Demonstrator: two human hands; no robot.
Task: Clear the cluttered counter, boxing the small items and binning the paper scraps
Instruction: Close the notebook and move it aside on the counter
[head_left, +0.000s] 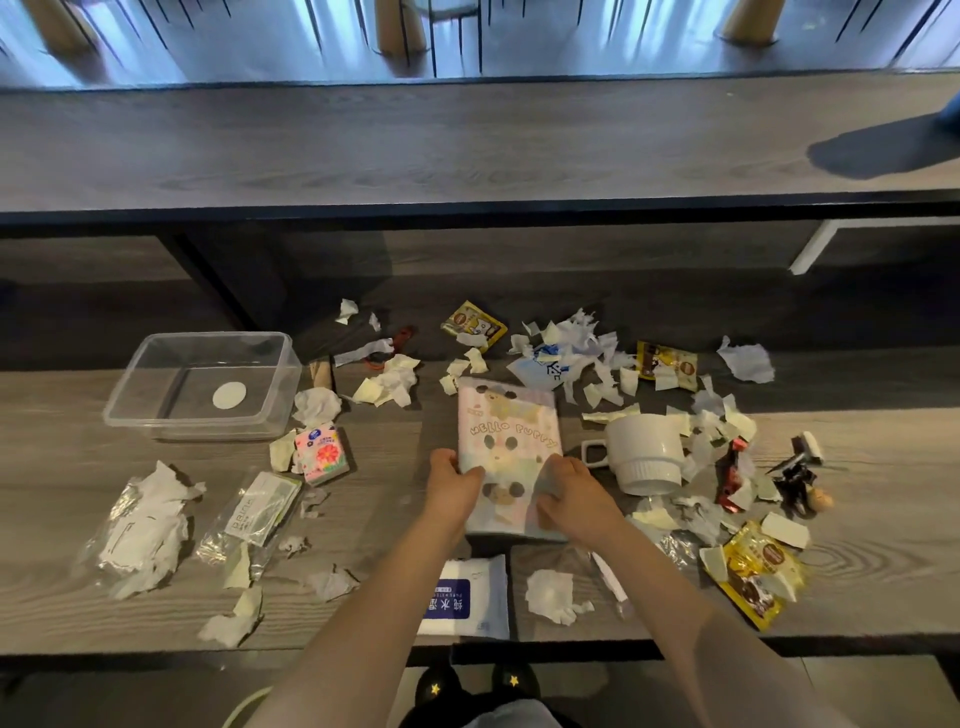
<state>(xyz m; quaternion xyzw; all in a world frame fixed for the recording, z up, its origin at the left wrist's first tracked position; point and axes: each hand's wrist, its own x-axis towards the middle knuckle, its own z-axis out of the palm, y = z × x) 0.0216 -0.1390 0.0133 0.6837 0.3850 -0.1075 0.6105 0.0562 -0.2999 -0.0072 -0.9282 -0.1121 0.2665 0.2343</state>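
A pastel "Hello Puppy" pack (506, 431) lies in the middle of the wooden counter (78, 597). My left hand (451, 480) grips its left edge and my right hand (574, 493) grips its right edge. A clear plastic box (200, 387) stands open at the left with only a white round sticker inside. Torn paper scraps (576, 345) lie all over the counter. Among them are yellow snack sachets (756, 571), a small tissue pack (321, 452) and a wet-wipes pack (465, 597).
A white mug (644, 452) lies on its side right of the pack. Black clips and a red wrapper (730, 473) sit at the right. Clear bags (254, 512) with papers lie at the left. A raised ledge (467, 150) runs behind the counter.
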